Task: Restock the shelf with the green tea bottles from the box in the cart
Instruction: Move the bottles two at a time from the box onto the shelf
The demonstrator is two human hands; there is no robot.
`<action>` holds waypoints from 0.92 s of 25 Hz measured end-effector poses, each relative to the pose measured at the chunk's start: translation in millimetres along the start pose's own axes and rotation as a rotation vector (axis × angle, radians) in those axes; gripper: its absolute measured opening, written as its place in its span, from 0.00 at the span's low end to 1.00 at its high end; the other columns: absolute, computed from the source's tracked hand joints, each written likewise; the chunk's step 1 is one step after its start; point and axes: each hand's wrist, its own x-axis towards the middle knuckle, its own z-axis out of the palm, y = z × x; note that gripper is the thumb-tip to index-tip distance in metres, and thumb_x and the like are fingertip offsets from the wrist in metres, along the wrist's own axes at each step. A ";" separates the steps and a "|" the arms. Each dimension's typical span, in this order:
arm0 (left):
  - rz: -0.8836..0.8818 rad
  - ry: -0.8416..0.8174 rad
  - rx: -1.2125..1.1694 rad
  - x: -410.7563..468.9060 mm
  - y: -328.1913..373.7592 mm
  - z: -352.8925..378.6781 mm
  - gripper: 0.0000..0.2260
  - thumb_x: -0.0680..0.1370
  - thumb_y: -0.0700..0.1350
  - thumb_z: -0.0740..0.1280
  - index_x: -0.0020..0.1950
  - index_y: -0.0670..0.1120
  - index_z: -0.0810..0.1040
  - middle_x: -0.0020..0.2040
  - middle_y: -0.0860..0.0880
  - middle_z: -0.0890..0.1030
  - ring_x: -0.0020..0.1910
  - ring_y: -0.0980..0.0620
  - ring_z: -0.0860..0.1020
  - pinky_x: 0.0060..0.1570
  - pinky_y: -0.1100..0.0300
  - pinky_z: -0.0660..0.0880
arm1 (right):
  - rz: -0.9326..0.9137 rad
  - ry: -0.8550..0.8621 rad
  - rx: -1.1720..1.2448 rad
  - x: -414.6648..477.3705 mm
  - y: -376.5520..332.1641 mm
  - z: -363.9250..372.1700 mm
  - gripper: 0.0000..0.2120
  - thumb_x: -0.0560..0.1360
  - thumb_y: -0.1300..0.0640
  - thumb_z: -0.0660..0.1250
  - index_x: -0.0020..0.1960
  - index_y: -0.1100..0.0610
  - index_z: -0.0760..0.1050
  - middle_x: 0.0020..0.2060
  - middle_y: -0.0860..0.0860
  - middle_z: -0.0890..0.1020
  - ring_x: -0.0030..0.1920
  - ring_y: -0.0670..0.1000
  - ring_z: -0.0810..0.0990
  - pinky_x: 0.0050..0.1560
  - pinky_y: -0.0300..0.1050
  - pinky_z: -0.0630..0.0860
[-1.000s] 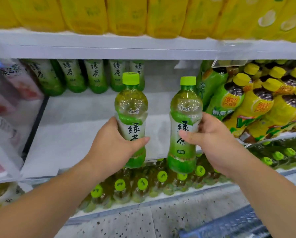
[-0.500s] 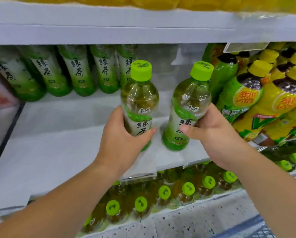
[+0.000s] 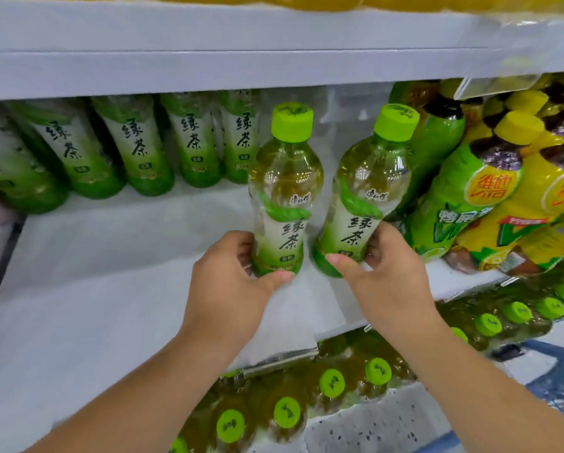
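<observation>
Two green tea bottles with lime caps are over the white shelf [image 3: 94,289]. My left hand [image 3: 231,289] grips the base of the left bottle [image 3: 285,188], which stands upright. My right hand [image 3: 385,282] holds the base of the right bottle [image 3: 369,191], tilted a little to the right. Both bottle bases are at or just above the shelf surface; whether they touch it I cannot tell. A row of several green tea bottles [image 3: 136,148] stands at the back of the same shelf.
Green and yellow bottles of another drink [image 3: 490,197] crowd the shelf's right side, close to the right bottle. The shelf above [image 3: 208,67] hangs low over the caps. Several green-capped bottles [image 3: 331,382] fill the shelf below. A blue cart [image 3: 562,387] shows at the lower right.
Both hands have carried the bottles forward and down into the shelf, from in front of its edge to its surface. My grips have slid from mid-label to the bases.
</observation>
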 end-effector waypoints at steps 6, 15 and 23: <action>-0.037 0.109 0.024 56.9 -3.0 30.2 0.22 0.62 0.56 0.80 0.52 0.52 0.83 0.48 0.50 0.84 0.44 0.53 0.83 0.48 0.54 0.81 | -0.044 0.070 0.021 55.9 -6.2 32.1 0.16 0.77 0.58 0.72 0.62 0.55 0.72 0.50 0.45 0.79 0.51 0.45 0.77 0.52 0.39 0.72; -0.132 0.212 0.137 123.7 14.8 69.7 0.20 0.68 0.56 0.79 0.54 0.48 0.81 0.50 0.48 0.84 0.50 0.45 0.82 0.49 0.51 0.80 | -0.023 0.127 -0.003 142.2 -1.3 57.4 0.16 0.77 0.60 0.69 0.63 0.58 0.70 0.53 0.53 0.81 0.57 0.56 0.80 0.58 0.50 0.76; -0.131 0.297 0.246 148.3 30.3 88.6 0.19 0.74 0.53 0.74 0.60 0.44 0.77 0.56 0.42 0.82 0.55 0.39 0.80 0.48 0.52 0.74 | -0.061 0.153 -0.025 171.5 0.7 59.4 0.17 0.79 0.57 0.67 0.65 0.58 0.68 0.56 0.53 0.80 0.58 0.57 0.78 0.47 0.40 0.65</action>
